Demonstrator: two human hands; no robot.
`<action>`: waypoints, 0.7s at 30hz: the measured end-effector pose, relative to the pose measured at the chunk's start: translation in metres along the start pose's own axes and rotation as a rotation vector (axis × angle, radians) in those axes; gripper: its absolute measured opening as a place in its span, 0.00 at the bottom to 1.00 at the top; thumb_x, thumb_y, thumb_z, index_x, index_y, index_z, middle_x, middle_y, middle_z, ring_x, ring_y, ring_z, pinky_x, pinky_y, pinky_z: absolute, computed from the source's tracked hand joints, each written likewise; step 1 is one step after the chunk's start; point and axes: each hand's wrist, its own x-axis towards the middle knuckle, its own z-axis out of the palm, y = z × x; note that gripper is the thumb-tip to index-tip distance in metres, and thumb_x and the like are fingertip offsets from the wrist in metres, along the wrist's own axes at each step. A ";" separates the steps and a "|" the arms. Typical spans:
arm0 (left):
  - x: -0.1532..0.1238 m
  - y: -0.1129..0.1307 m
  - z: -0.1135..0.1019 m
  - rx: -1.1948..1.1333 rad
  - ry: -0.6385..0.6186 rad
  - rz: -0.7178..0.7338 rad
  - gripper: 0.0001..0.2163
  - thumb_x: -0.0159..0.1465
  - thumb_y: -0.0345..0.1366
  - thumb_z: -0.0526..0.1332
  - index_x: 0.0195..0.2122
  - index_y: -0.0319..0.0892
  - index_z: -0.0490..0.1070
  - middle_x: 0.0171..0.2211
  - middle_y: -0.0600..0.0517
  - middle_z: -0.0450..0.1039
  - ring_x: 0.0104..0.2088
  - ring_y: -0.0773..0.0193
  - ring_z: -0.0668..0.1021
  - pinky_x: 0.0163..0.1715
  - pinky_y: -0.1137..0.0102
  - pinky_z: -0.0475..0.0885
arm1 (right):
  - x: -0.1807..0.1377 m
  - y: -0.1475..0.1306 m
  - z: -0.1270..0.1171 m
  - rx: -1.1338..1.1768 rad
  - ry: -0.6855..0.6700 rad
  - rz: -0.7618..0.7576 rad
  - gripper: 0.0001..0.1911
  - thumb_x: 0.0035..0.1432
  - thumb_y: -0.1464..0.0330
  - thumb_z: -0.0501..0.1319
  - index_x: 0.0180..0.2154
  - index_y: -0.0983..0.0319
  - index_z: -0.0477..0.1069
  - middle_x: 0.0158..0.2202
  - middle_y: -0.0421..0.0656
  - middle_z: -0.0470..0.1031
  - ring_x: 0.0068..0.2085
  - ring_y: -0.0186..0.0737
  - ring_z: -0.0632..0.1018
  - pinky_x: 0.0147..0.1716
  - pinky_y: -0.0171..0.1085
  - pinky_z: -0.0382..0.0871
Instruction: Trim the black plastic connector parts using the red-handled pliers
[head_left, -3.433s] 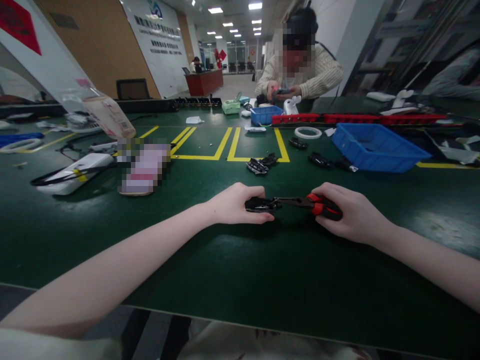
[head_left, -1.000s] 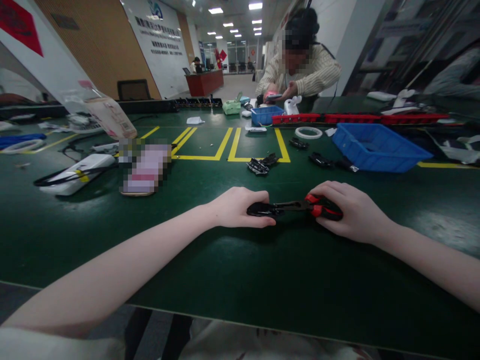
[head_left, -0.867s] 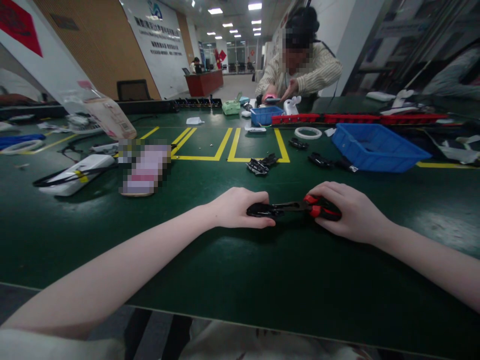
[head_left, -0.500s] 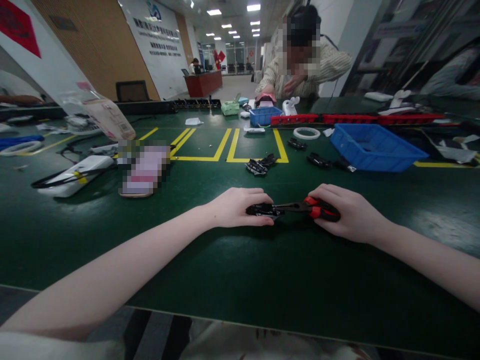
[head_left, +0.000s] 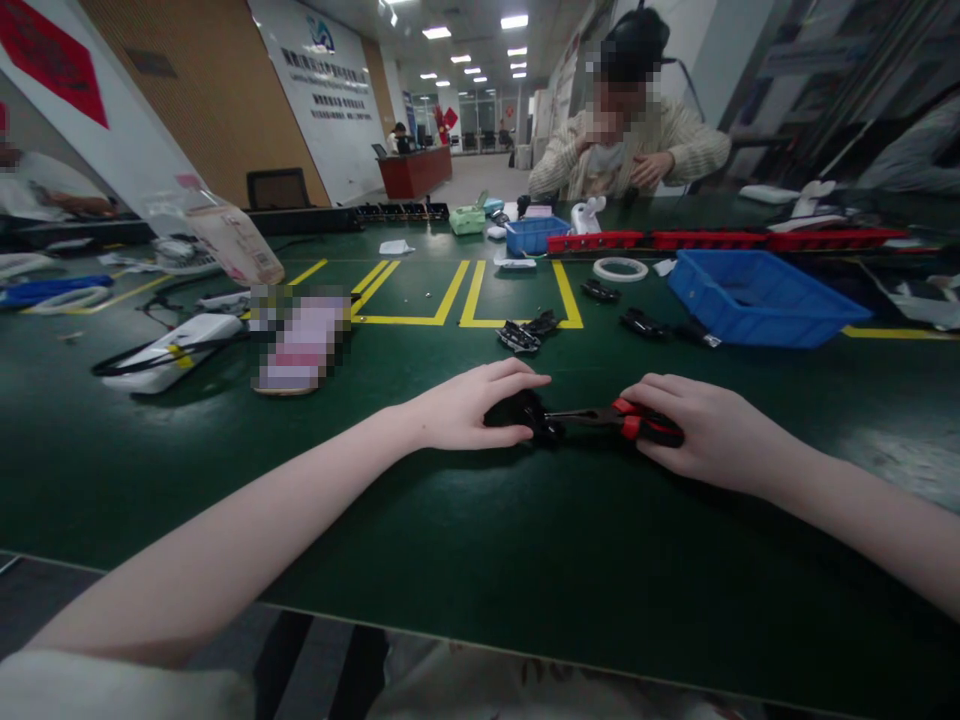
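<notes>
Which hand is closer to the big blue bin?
The right hand: it holds the pliers on the near side of the big blue bin, slightly left of it. The left hand, with a black part between thumb and fingers, is farther left.

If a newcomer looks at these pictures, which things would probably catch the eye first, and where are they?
Probably the red-and-black pliers in the right hand, their tips at a black part in the left hand. Then the large blue bin, farther back to the right on the green table.
</notes>
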 end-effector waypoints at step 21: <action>0.009 0.014 0.020 0.005 0.003 -0.119 0.30 0.63 0.44 0.61 0.62 0.34 0.56 0.62 0.40 0.58 0.60 0.55 0.63 0.60 0.61 0.60 | -0.002 0.013 0.011 -0.070 0.159 -0.158 0.21 0.57 0.53 0.59 0.45 0.61 0.69 0.39 0.51 0.75 0.36 0.50 0.78 0.32 0.45 0.75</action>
